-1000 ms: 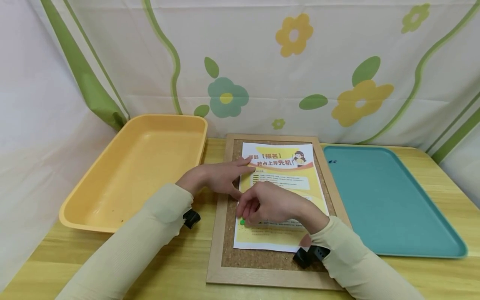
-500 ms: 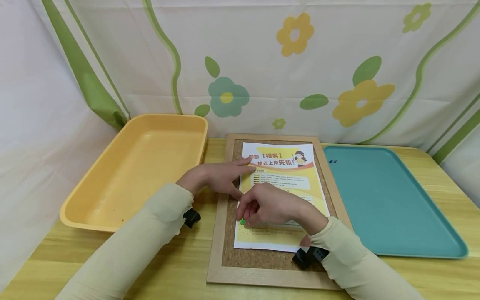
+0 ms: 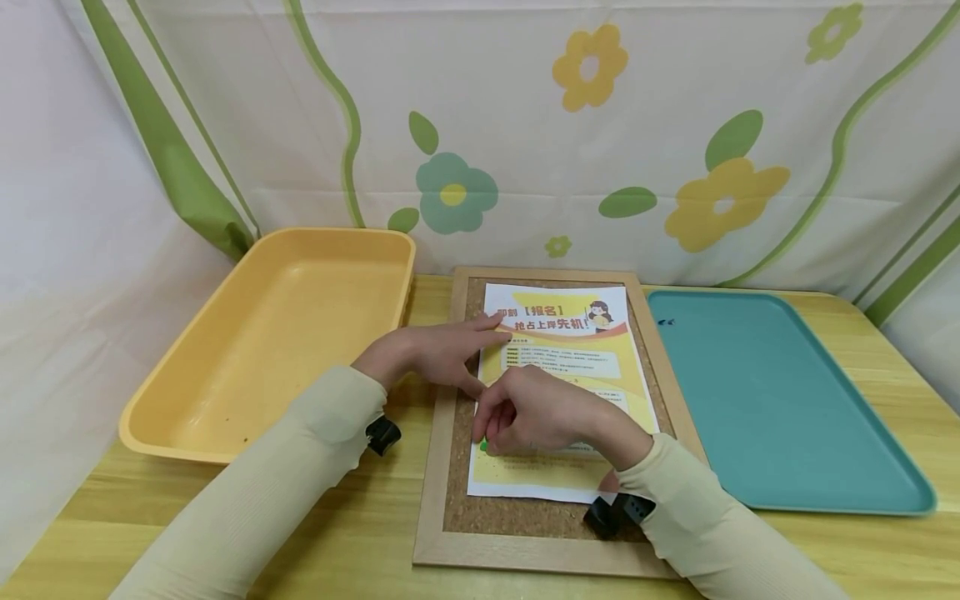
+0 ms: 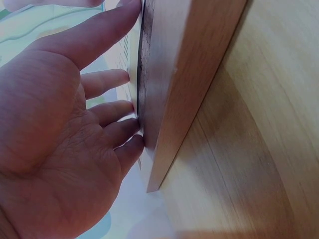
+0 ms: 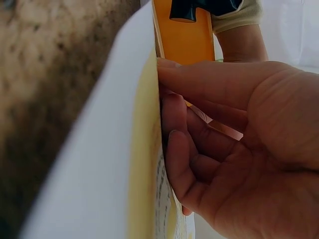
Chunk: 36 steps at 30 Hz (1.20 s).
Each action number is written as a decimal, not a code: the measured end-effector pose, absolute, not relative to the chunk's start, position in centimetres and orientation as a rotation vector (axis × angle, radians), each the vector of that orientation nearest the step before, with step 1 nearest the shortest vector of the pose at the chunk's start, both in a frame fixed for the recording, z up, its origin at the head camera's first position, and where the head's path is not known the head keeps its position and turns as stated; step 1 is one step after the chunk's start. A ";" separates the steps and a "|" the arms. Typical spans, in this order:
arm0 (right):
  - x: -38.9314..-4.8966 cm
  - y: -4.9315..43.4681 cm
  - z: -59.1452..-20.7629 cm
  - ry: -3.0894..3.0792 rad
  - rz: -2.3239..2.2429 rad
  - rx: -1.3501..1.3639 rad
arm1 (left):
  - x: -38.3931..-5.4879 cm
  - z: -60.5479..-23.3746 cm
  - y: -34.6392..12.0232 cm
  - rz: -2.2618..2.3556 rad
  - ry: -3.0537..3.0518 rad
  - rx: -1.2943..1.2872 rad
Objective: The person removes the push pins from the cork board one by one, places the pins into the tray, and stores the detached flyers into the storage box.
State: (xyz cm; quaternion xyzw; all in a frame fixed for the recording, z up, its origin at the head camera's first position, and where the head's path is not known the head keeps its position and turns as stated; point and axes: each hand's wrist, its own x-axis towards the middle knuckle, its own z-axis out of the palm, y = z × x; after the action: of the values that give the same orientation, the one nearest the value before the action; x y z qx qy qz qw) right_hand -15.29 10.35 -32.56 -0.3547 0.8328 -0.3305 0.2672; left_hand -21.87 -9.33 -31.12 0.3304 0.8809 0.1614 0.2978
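Note:
A printed yellow-and-white poster point(image 3: 547, 479) lies on a wood-framed cork board point(image 3: 517, 518). My left hand point(image 3: 442, 354) spreads over the board's left side, its fingertips touching the poster's left edge. In the left wrist view the left fingers point(image 4: 107, 112) are extended to the sheet beside the wooden frame. At the poster's lower left my right hand point(image 3: 547, 408) has curled fingers, with thumb and forefinger pinching a small green pushpin point(image 3: 483, 447), mostly covered. The right wrist view shows the right hand point(image 5: 224, 134) against the paper; the pin is hidden there.
A deep yellow tub point(image 3: 270, 358) stands left of the board. On the right lies a flat teal tray point(image 3: 787, 400) with a few tiny dark objects point(image 3: 666, 322) near its far left corner. A flowered curtain point(image 3: 525, 125) hangs behind the wooden table point(image 3: 345, 542).
Both hands stay in nearly the same place. The right fingers shift very slightly at the green pushpin, covering a little more of it.

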 end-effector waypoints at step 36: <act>-15.4 10.4 -32.2 2.243 -0.888 -1.003 | -21.9 -31.3 -9.3 0.405 2.358 0.889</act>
State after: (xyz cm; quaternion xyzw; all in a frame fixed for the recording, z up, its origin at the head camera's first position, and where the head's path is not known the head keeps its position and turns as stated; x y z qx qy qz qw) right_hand -15.38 10.39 -32.20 -0.3705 0.8286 -0.3280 0.2617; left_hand -21.89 -9.33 -31.31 0.3333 0.8841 0.1519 0.2903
